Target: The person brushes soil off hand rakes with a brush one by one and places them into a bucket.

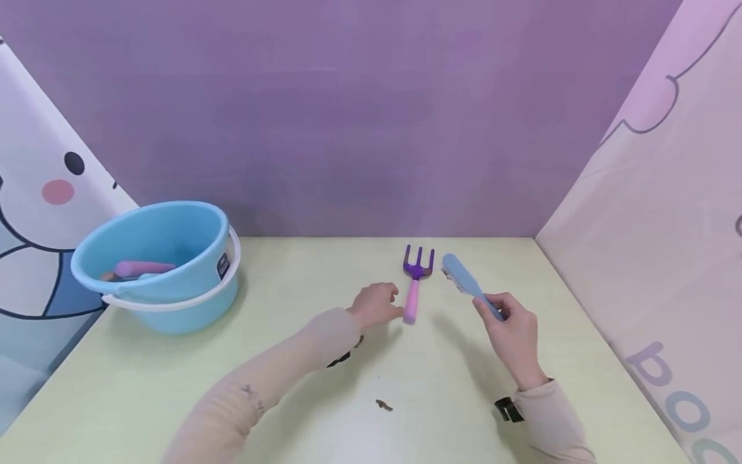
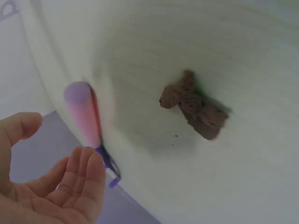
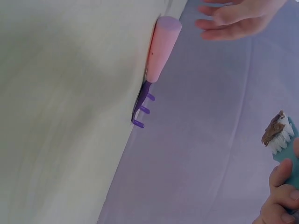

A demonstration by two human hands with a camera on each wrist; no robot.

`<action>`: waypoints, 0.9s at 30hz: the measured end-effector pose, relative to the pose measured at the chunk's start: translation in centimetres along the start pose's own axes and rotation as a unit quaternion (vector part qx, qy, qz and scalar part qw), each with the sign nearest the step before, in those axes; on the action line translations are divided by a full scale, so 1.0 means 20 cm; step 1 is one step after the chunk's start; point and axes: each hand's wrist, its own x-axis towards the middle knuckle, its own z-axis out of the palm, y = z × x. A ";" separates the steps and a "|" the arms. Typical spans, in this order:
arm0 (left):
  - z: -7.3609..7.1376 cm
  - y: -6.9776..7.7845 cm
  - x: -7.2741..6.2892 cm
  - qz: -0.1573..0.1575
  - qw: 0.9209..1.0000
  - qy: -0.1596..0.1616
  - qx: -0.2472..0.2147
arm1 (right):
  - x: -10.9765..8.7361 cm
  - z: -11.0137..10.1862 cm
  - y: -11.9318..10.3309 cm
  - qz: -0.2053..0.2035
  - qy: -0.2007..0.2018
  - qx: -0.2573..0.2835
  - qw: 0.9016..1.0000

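Note:
A small garden hand fork [image 1: 412,299] with a pink handle and purple tines lies on the table, tines toward the back wall. My left hand [image 1: 375,305] is just left of its handle, fingers loosely bent around nothing; in the left wrist view a gap shows between thumb and fingers. My right hand [image 1: 513,328] grips the handle of a blue brush [image 1: 462,274], raised over the table right of the fork. Brown dirt clings to the brush's white bristles [image 3: 280,142]. A brown clump of dirt [image 2: 198,107] lies on the table nearer to me.
At the left stands a light blue bucket [image 1: 168,314] with a white handle; a pink-handled tool [image 1: 142,268] and other items lie inside. A purple wall [image 1: 371,129] closes the back, and printed panels rise on both sides of the pale table [image 1: 278,277].

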 end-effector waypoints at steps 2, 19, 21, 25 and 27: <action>0.03 0.01 0.05 -0.022 1.000 0.006 0.000 | 0.00 -0.01 0.01 0.000 0.001 -0.003 1.000; 0.28 0.12 0.29 -0.093 0.988 0.049 0.111 | 0.00 -0.02 0.03 0.006 -0.004 -0.010 1.000; 0.29 0.14 0.30 -0.094 0.985 0.063 0.128 | 0.00 -0.02 0.02 0.004 -0.002 -0.009 1.000; 0.30 0.15 0.30 -0.098 0.982 0.074 0.144 | 0.00 -0.02 0.02 0.003 -0.002 -0.005 1.000; 0.31 0.14 0.30 -0.098 0.981 0.076 0.150 | -0.01 -0.02 0.02 0.008 -0.003 -0.003 1.000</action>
